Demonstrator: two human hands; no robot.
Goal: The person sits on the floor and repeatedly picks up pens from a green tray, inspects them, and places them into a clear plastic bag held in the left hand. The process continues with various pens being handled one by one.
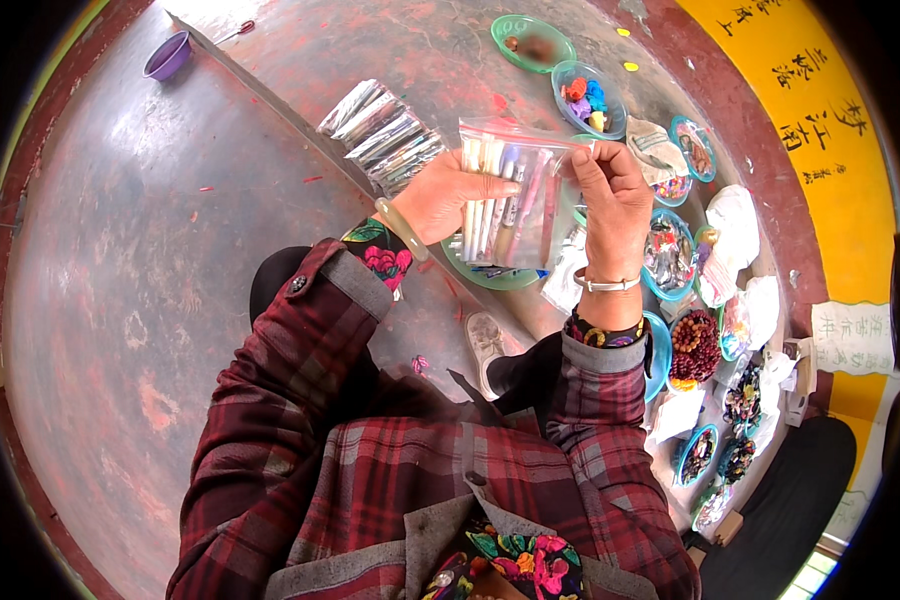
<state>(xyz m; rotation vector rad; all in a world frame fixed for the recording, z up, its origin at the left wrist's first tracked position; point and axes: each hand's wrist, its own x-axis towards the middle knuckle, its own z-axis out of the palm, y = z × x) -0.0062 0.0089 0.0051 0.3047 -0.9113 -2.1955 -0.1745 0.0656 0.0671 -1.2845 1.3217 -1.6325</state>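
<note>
I count one clear zip bag (538, 225) raised above one green basin (515, 283); the left hand (433, 200) grips its left side, thumb across the front, and the right hand (618, 205) pinches its upper right corner. The slim pen-like sticks (483, 215) inside overlap beyond my counting. Each wrist wears one bracelet; far left sits one purple bowl (168, 56).

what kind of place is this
Probably an informal craft or sorting workspace, perhaps a workshop or home: both hands hold a clear bag of pen-like sticks, a row of filled clear packets lies beyond, and many bowls of small items, including dark red bead-like pieces, crowd the right side.
</note>
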